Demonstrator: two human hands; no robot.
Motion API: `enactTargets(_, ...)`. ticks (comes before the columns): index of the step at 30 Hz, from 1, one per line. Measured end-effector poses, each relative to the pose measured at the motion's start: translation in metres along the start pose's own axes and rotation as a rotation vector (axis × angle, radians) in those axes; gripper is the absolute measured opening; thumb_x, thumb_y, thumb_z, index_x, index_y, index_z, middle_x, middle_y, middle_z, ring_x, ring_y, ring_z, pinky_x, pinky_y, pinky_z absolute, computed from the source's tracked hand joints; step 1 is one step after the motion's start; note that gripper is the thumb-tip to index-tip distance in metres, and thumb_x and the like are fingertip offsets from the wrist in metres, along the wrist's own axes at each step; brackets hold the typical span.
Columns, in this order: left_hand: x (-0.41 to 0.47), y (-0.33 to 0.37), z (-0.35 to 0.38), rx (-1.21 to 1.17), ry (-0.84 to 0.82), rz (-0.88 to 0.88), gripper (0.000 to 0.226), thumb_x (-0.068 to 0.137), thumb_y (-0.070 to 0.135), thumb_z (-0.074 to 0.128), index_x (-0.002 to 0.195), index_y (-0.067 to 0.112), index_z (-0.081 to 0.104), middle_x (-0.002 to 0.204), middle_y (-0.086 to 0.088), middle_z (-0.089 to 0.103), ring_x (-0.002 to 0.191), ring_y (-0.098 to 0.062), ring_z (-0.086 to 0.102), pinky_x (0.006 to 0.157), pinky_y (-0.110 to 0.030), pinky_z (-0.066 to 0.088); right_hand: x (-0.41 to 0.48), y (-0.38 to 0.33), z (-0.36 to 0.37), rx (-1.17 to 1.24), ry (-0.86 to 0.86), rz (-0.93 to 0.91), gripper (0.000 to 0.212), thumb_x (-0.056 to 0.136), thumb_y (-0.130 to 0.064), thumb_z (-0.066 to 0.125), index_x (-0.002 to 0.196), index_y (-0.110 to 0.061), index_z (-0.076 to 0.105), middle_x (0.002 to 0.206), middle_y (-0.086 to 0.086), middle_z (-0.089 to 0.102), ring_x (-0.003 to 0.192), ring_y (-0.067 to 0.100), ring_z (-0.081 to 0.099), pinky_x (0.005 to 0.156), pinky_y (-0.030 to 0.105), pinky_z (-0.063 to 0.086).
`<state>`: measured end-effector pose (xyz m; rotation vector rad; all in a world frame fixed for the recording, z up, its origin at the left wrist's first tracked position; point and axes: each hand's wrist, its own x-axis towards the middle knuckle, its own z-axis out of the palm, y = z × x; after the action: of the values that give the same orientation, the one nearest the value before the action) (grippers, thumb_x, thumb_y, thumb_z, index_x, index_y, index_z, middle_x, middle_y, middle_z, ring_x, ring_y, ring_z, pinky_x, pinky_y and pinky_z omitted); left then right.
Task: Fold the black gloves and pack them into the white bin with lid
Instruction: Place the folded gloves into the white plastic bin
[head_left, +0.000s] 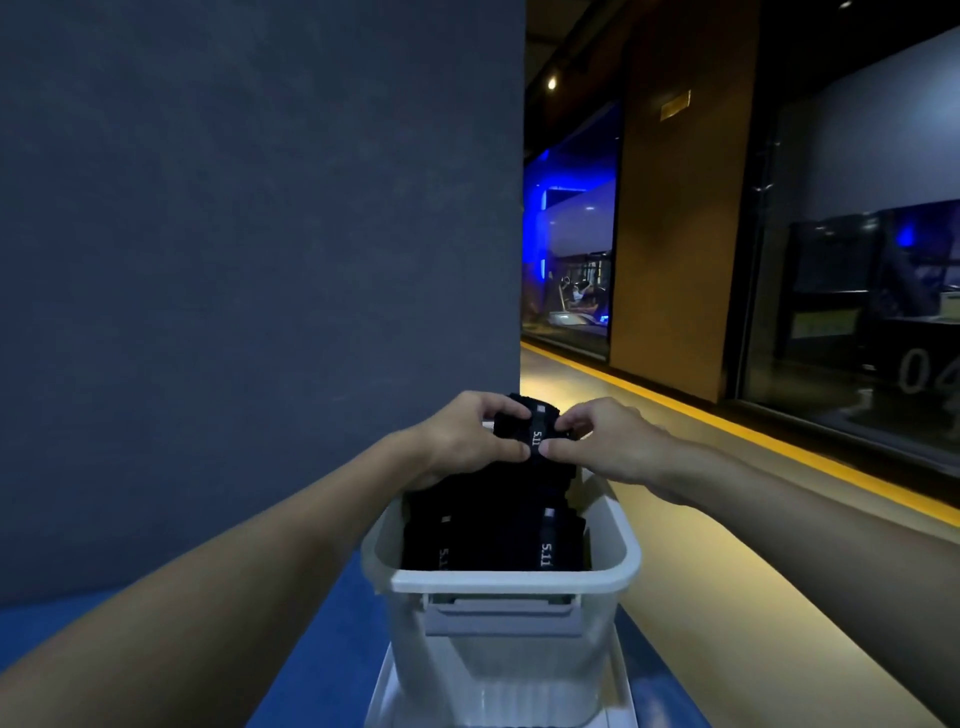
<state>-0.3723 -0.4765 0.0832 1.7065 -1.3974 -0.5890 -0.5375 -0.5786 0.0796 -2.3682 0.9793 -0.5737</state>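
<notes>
we see the left hand (460, 439) and right hand (605, 441), fingers curled, pinching one folded black glove (524, 428) over the white bin's (511, 579) far edge; more gloves (493, 535) packed inside (maybe four, too dark).

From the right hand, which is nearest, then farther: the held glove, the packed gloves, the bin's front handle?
1. Held glove: pinched by the right hand.
2. Packed gloves: lower, inside the bin.
3. Front handle: on the bin's near wall.

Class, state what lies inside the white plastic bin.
Folded black gloves with white lettering lie in the white plastic bin. Left hand and right hand pinch one more glove above. Bin floor: covered.
</notes>
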Motion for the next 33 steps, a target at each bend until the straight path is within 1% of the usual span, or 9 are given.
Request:
enactTargets(2,0.004,-0.004,0.001,0.099,-0.030,-0.002,0.050,0.086,0.023,0.076,0.133,0.022,0.058,0.119,-0.008,0.065,0.103,-0.022,0.067,0.095,-0.036,0.055,0.003,0.006,0.002,-0.044,-0.021,0.046,0.042,0.076,-0.062,0.069,0.108,-0.036,0.061,0.123,0.001,0.051,0.122,0.024,0.033,0.102,0.050,0.037)
enactTargets(5,0.006,-0.007,0.003,0.441,-0.034,0.090,0.051,0.091,0.035,0.069,0.137,0.019,0.057,0.121,0.005,0.053,0.112,-0.013,0.055,0.097,-0.024,0.044,0.005,0.012,0.005,0.027,-0.038,0.019,0.071,0.065,-0.067,0.070,0.129,-0.044,0.046,0.137,-0.004,0.042,0.130,0.025,0.029,0.105,0.051,0.037)
enactTargets(10,0.013,-0.020,-0.002,0.595,-0.011,0.039,0.063,0.079,0.068,0.056,0.134,0.039,0.055,0.133,0.010,0.059,0.124,-0.012,0.054,0.109,-0.034,0.040,0.011,0.023,0.011,0.083,-0.103,-0.022,0.055,0.071,-0.064,0.071,0.122,-0.046,0.057,0.125,-0.013,0.050,0.129,0.023,0.035,0.107,0.053,0.035)
enactTargets(16,0.013,-0.025,0.002,0.368,-0.030,0.078,0.033,0.101,0.045,0.048,0.123,0.028,0.066,0.115,0.010,0.067,0.109,-0.008,0.061,0.089,-0.018,0.044,0.019,0.028,0.019,0.158,-0.125,0.000,0.068,0.047,-0.077,0.070,0.110,-0.055,0.059,0.125,-0.007,0.052,0.120,0.030,0.047,0.097,0.051,0.048)
enactTargets(19,0.018,-0.029,0.002,0.355,-0.017,0.103,0.031,0.103,0.034,0.049,0.121,0.019,0.068,0.116,0.000,0.070,0.108,-0.013,0.064,0.096,-0.024,0.047,0.018,0.026,0.019,0.232,-0.162,-0.007,0.060,0.054,-0.070,0.072,0.109,-0.048,0.063,0.126,0.000,0.050,0.121,0.028,0.047,0.092,0.043,0.053)
enactTargets(23,0.025,-0.038,-0.002,0.451,-0.045,0.076,0.044,0.092,0.040,0.066,0.134,0.029,0.058,0.124,0.000,0.061,0.113,-0.012,0.062,0.102,-0.028,0.047,0.021,0.025,0.022,0.205,-0.079,-0.002,0.030,0.081,-0.061,0.065,0.106,-0.045,0.066,0.127,0.001,0.047,0.125,0.023,0.037,0.093,0.037,0.047)
enactTargets(26,0.026,-0.038,-0.001,0.524,-0.062,0.101,0.050,0.093,0.041,0.065,0.139,0.026,0.054,0.129,0.004,0.060,0.118,-0.010,0.057,0.100,-0.022,0.042,0.020,0.024,0.023,0.108,-0.059,0.001,0.040,0.082,-0.056,0.068,0.118,-0.041,0.062,0.136,-0.002,0.038,0.129,0.019,0.023,0.106,0.039,0.036)
enactTargets(30,0.024,-0.034,0.002,0.626,-0.085,0.162,0.048,0.097,0.035,0.060,0.141,0.018,0.052,0.136,0.005,0.058,0.114,-0.004,0.049,0.089,-0.010,0.031,0.018,0.018,0.022,0.059,-0.096,0.012,0.047,0.083,-0.049,0.071,0.127,-0.035,0.059,0.144,-0.005,0.030,0.135,0.020,0.015,0.107,0.035,0.030)
enactTargets(33,0.018,-0.030,0.000,0.631,-0.036,0.170,0.047,0.097,0.037,0.059,0.140,0.021,0.053,0.120,0.007,0.054,0.116,-0.009,0.051,0.087,-0.012,0.033,0.017,0.017,0.021,0.063,-0.088,0.023,0.047,0.083,-0.050,0.070,0.126,-0.034,0.059,0.142,-0.004,0.032,0.132,0.020,0.019,0.106,0.038,0.037)
